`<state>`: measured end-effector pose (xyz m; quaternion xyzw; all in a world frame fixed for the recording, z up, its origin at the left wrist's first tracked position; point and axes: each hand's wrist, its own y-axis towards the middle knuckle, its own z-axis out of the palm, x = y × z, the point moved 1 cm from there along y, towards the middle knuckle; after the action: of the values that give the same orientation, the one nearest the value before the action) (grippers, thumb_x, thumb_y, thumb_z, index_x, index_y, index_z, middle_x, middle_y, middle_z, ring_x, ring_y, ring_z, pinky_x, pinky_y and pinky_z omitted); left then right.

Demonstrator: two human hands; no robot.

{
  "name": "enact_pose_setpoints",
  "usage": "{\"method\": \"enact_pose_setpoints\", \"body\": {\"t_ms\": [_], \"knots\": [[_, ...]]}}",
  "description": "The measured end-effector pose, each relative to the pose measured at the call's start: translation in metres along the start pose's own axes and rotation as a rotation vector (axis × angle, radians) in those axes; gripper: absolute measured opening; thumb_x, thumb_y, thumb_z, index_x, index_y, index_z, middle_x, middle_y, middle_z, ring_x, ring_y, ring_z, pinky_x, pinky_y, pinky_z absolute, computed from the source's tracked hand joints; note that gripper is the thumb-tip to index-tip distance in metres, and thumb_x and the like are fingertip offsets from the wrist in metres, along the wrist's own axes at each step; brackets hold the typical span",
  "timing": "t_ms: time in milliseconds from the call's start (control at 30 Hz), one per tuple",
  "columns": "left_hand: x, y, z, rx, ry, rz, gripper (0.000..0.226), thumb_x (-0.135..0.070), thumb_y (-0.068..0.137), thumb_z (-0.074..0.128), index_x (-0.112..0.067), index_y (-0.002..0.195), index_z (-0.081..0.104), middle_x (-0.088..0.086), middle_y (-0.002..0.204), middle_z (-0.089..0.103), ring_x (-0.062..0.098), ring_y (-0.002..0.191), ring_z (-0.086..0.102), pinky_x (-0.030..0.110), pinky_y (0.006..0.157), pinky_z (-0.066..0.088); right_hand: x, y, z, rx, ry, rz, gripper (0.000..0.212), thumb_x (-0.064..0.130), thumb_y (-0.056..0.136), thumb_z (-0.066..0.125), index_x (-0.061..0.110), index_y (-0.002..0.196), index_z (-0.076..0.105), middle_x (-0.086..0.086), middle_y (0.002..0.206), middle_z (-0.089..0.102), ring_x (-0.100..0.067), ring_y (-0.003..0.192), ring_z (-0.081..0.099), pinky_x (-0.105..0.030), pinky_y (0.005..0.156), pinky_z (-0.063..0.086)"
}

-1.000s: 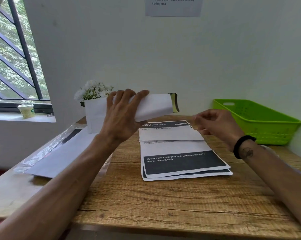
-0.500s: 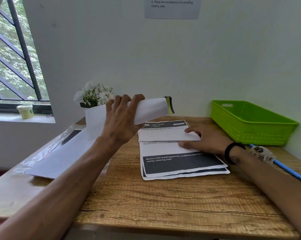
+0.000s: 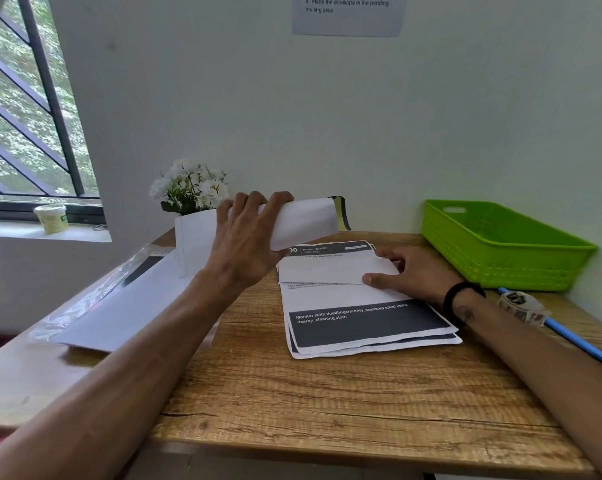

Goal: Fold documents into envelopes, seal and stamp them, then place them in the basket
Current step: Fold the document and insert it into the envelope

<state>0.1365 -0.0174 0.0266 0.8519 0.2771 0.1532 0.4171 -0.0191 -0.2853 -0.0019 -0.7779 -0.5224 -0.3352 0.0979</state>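
Note:
My left hand (image 3: 246, 242) grips a white envelope (image 3: 304, 221) in the air above the table's back, its dark-edged flap end pointing right. A stack of printed documents (image 3: 365, 323) lies in the middle of the wooden table (image 3: 327, 403). On top of the stack sits a folded white sheet (image 3: 330, 270). My right hand (image 3: 410, 273) rests on that folded sheet's right end, thumb along its lower edge and fingers over its top. The green basket (image 3: 500, 247) stands at the back right.
A roll of patterned tape (image 3: 521, 306) and a blue pen (image 3: 576, 341) lie right of my right wrist. Flat envelopes in clear wrap (image 3: 119, 306) cover the table's left side. White flowers (image 3: 190, 187) stand at the back, a small tub (image 3: 52, 218) on the windowsill.
My right hand came down from the air onto the folded sheet on the stack and now holds its right end. My left hand kept the envelope raised, nearly still.

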Motion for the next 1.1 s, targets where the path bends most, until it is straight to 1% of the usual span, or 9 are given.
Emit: {"method": "enact_pose_setpoints", "body": {"t_ms": [200, 333, 500, 667, 800, 867, 933, 1033, 1100], "knots": [[0.001, -0.001, 0.000, -0.003, 0.002, -0.014, 0.080, -0.047, 0.072, 0.085, -0.028, 0.141, 0.048, 0.006, 0.118, 0.055, 0.029, 0.111, 0.049, 0.050, 0.102, 0.038, 0.002, -0.001, -0.001, -0.075, 0.026, -0.064, 0.068, 0.046, 0.069, 0.092, 0.030, 0.129, 0.065, 0.007, 0.127, 0.065, -0.016, 0.116, 0.060, -0.036, 0.100, 0.051], [0.002, -0.001, 0.001, -0.017, 0.005, -0.026, 0.080, -0.046, 0.071, 0.085, -0.027, 0.140, 0.049, 0.006, 0.118, 0.055, 0.029, 0.111, 0.049, 0.051, 0.102, 0.039, 0.005, -0.003, -0.001, -0.180, 0.001, -0.176, 0.058, 0.021, 0.076, 0.089, 0.025, 0.129, 0.065, -0.001, 0.124, 0.061, -0.019, 0.109, 0.062, -0.032, 0.094, 0.052], [0.004, -0.001, 0.001, -0.028, 0.015, -0.042, 0.084, -0.044, 0.069, 0.088, -0.027, 0.141, 0.048, 0.007, 0.120, 0.055, 0.030, 0.112, 0.049, 0.052, 0.104, 0.037, 0.010, -0.005, -0.004, -0.285, 0.112, -0.233, 0.045, -0.004, 0.081, 0.077, 0.026, 0.114, 0.072, 0.000, 0.099, 0.070, -0.013, 0.083, 0.065, -0.010, 0.068, 0.051], [0.005, -0.002, 0.002, -0.032, 0.015, -0.048, 0.086, -0.045, 0.069, 0.088, -0.026, 0.142, 0.047, 0.009, 0.121, 0.055, 0.030, 0.113, 0.049, 0.052, 0.103, 0.037, 0.009, -0.007, -0.005, -0.323, 0.294, -0.220, 0.026, -0.002, 0.086, 0.076, 0.019, 0.101, 0.079, -0.005, 0.092, 0.075, -0.006, 0.073, 0.065, -0.010, 0.068, 0.052], [0.005, -0.002, 0.003, -0.033, 0.014, -0.059, 0.086, -0.044, 0.069, 0.089, -0.027, 0.142, 0.047, 0.009, 0.122, 0.055, 0.030, 0.114, 0.049, 0.052, 0.105, 0.036, 0.010, -0.007, -0.012, -0.365, 0.496, -0.181, 0.018, 0.001, 0.088, 0.075, 0.015, 0.098, 0.079, -0.004, 0.087, 0.071, 0.000, 0.066, 0.063, -0.011, 0.065, 0.052], [0.006, -0.001, 0.004, -0.030, 0.012, -0.068, 0.089, -0.044, 0.068, 0.090, -0.028, 0.143, 0.046, 0.009, 0.123, 0.054, 0.030, 0.115, 0.048, 0.052, 0.106, 0.036, 0.008, -0.004, -0.017, -0.394, 0.589, -0.140, 0.016, 0.001, 0.089, 0.076, 0.010, 0.102, 0.077, -0.008, 0.088, 0.068, -0.005, 0.068, 0.062, -0.012, 0.062, 0.052], [0.008, -0.001, 0.004, -0.028, 0.007, -0.070, 0.090, -0.045, 0.067, 0.090, -0.028, 0.143, 0.045, 0.009, 0.123, 0.054, 0.030, 0.115, 0.048, 0.053, 0.105, 0.037, 0.004, -0.002, -0.020, -0.417, 0.690, -0.074, 0.019, 0.002, 0.087, 0.078, 0.007, 0.106, 0.076, -0.011, 0.092, 0.069, -0.017, 0.079, 0.064, -0.016, 0.062, 0.053], [0.007, -0.001, 0.005, -0.033, 0.008, -0.065, 0.088, -0.044, 0.068, 0.089, -0.027, 0.143, 0.046, 0.009, 0.123, 0.054, 0.030, 0.115, 0.049, 0.053, 0.105, 0.037, 0.002, -0.004, -0.016, -0.199, 0.791, 0.052, 0.041, 0.010, 0.073, 0.089, 0.011, 0.111, 0.073, -0.010, 0.105, 0.076, -0.024, 0.092, 0.071, -0.030, 0.075, 0.057], [0.007, -0.002, 0.005, -0.034, 0.006, -0.062, 0.087, -0.043, 0.068, 0.089, -0.027, 0.142, 0.046, 0.009, 0.122, 0.054, 0.030, 0.114, 0.049, 0.053, 0.104, 0.037, 0.003, -0.007, -0.010, -0.020, 0.670, 0.067, 0.061, 0.016, 0.059, 0.095, 0.018, 0.115, 0.072, -0.007, 0.113, 0.075, -0.019, 0.102, 0.072, -0.032, 0.085, 0.057]]}}
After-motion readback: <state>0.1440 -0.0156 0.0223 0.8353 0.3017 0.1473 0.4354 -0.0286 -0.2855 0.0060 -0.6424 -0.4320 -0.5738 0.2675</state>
